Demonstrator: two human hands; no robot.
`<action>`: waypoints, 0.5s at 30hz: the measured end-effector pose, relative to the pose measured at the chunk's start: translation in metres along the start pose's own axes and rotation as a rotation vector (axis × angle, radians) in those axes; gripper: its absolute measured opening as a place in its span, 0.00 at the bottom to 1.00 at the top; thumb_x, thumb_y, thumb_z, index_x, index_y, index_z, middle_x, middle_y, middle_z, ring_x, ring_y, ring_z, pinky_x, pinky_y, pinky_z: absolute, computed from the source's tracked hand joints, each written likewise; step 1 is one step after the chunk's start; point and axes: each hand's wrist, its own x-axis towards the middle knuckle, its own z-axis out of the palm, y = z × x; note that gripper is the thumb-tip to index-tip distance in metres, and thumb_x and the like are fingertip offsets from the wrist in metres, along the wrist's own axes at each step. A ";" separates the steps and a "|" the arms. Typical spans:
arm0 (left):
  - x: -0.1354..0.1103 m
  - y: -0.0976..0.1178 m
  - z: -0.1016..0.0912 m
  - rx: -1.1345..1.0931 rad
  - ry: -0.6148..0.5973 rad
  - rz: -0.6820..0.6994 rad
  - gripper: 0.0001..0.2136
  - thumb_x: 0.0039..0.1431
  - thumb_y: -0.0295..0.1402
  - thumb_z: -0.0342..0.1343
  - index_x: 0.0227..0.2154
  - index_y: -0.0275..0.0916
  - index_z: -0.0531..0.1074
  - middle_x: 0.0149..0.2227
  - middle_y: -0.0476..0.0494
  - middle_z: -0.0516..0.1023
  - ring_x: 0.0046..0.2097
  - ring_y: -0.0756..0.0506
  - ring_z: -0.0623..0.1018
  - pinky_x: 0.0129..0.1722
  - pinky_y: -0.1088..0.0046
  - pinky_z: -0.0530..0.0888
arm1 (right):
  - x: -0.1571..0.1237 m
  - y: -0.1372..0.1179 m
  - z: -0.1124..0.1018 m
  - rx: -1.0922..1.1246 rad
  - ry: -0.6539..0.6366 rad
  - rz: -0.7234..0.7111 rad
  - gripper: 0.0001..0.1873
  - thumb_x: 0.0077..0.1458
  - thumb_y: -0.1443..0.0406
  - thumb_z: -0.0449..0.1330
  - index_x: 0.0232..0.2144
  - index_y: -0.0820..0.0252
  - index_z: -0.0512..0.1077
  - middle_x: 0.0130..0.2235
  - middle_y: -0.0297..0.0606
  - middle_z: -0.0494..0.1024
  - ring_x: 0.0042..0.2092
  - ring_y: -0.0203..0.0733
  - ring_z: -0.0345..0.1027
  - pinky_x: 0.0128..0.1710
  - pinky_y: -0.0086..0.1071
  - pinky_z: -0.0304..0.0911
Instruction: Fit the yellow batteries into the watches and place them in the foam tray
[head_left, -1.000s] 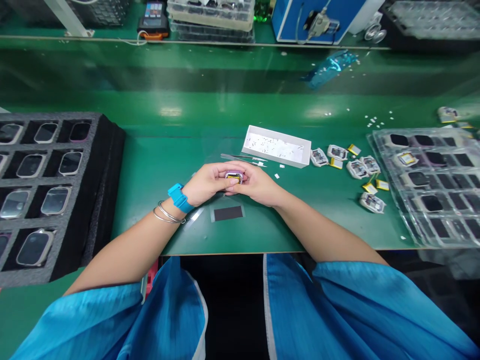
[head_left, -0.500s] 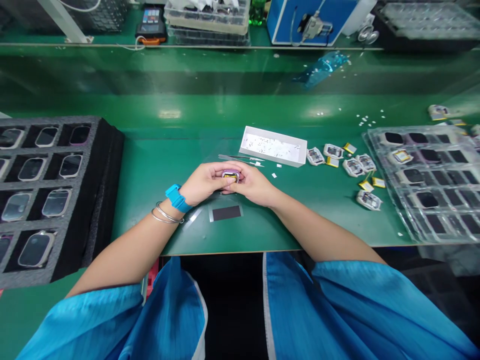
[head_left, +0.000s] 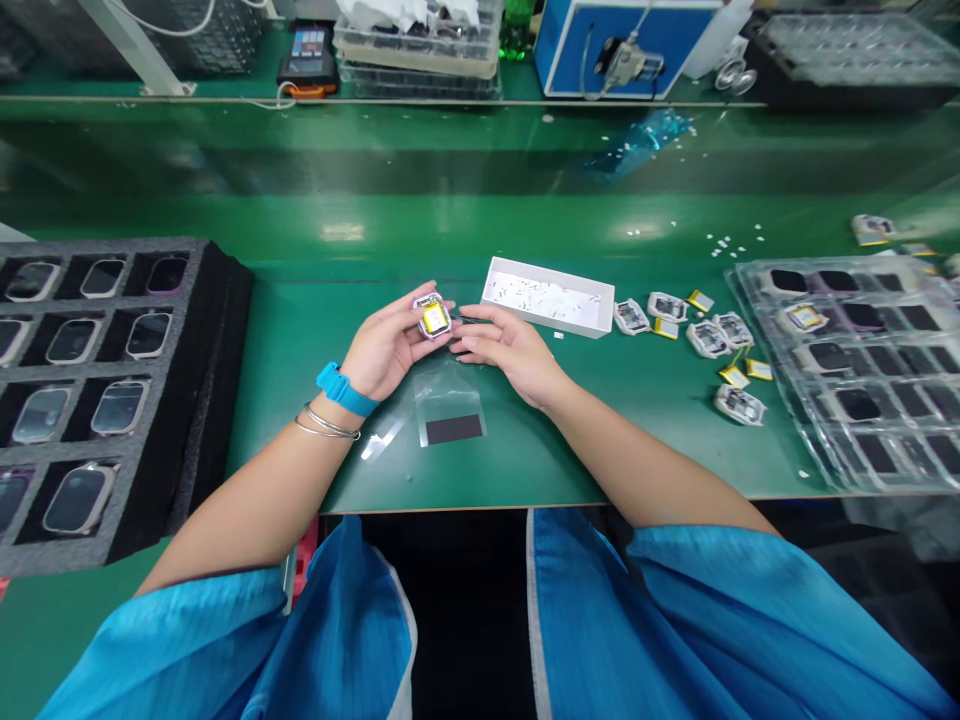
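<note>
My left hand (head_left: 386, 345) is closed round a small watch case (head_left: 433, 317) with a yellow battery showing in it, held up just above the green bench. My right hand (head_left: 504, 350) lies beside it, off the case, with its fingers stretched out and the tips by thin metal tweezers (head_left: 471, 320) on the bench. A blue band and thin bangles sit on my left wrist. A clear film with a black strip (head_left: 452, 425) lies just below both hands.
A white shallow box (head_left: 551, 297) stands right of my hands. Several loose watch modules and yellow batteries (head_left: 709, 338) lie further right, beside a clear blister tray (head_left: 862, 375). A black foam tray of watch screens (head_left: 97, 390) fills the left. Boxes and a blue machine (head_left: 622, 40) stand at the back.
My hands have come apart. The left hand lifted the case up and to the left and turned its battery side up; the right hand let go and opened.
</note>
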 end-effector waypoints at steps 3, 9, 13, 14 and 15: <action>0.003 -0.004 -0.005 0.137 0.015 0.136 0.25 0.53 0.33 0.65 0.55 0.43 0.73 0.51 0.42 0.79 0.49 0.46 0.79 0.52 0.66 0.77 | 0.001 -0.001 0.000 0.007 0.028 0.027 0.22 0.49 0.61 0.69 0.47 0.54 0.71 0.43 0.37 0.83 0.41 0.38 0.79 0.47 0.39 0.76; 0.002 -0.007 -0.007 0.685 0.160 0.451 0.28 0.42 0.30 0.72 0.50 0.44 0.77 0.47 0.44 0.73 0.48 0.44 0.75 0.42 0.72 0.77 | 0.000 -0.003 0.002 0.017 0.034 0.048 0.20 0.48 0.63 0.69 0.45 0.56 0.72 0.37 0.35 0.84 0.37 0.36 0.78 0.43 0.36 0.75; -0.001 -0.004 -0.004 0.795 0.180 0.475 0.27 0.40 0.27 0.72 0.48 0.42 0.76 0.42 0.44 0.69 0.46 0.43 0.73 0.39 0.72 0.76 | 0.001 -0.002 0.001 -0.001 0.027 0.042 0.21 0.48 0.63 0.68 0.46 0.57 0.72 0.34 0.34 0.83 0.35 0.35 0.77 0.43 0.36 0.74; -0.001 -0.004 -0.003 0.807 0.178 0.479 0.27 0.40 0.27 0.72 0.48 0.42 0.76 0.42 0.44 0.69 0.46 0.44 0.73 0.40 0.72 0.76 | 0.001 -0.002 0.001 -0.005 0.026 0.042 0.21 0.48 0.63 0.68 0.46 0.58 0.72 0.34 0.34 0.83 0.35 0.35 0.77 0.43 0.36 0.74; -0.001 -0.004 -0.003 0.819 0.177 0.484 0.27 0.40 0.27 0.72 0.48 0.41 0.76 0.41 0.45 0.69 0.45 0.44 0.73 0.39 0.71 0.76 | 0.001 -0.002 0.001 -0.008 0.025 0.043 0.21 0.48 0.63 0.68 0.46 0.58 0.72 0.34 0.34 0.83 0.35 0.35 0.77 0.43 0.36 0.74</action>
